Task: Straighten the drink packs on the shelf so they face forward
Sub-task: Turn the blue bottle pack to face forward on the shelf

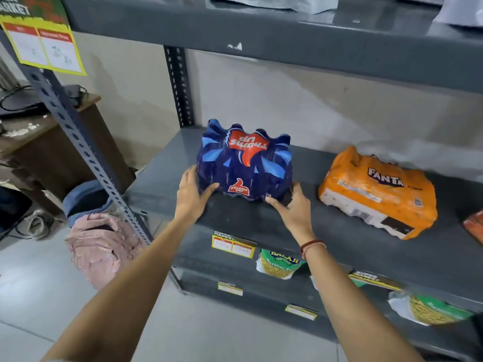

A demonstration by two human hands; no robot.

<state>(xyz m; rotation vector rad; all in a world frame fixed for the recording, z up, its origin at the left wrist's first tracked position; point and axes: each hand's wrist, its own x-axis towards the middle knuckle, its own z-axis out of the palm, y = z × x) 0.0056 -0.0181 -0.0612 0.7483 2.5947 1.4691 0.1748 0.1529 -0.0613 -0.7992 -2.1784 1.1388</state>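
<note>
A dark blue Thums Up drink pack point(244, 163) stands on the grey shelf point(261, 220), its big red logo upside down on top. My left hand point(192, 194) presses flat against the pack's lower left corner, thumb along its front. My right hand point(292, 205) touches the lower right corner with fingers spread. An orange Fanta drink pack point(376, 192) lies to the right, turned at an angle to the shelf's front edge. A red thread circles my right wrist.
An orange packet point(474, 226) peeks in at the far right of the shelf. Green snack bags point(281, 263) sit on the lower shelf. Price tags point(234, 244) line the shelf edge. A pink bag point(102, 244) lies on the floor beside the slotted upright point(78, 142).
</note>
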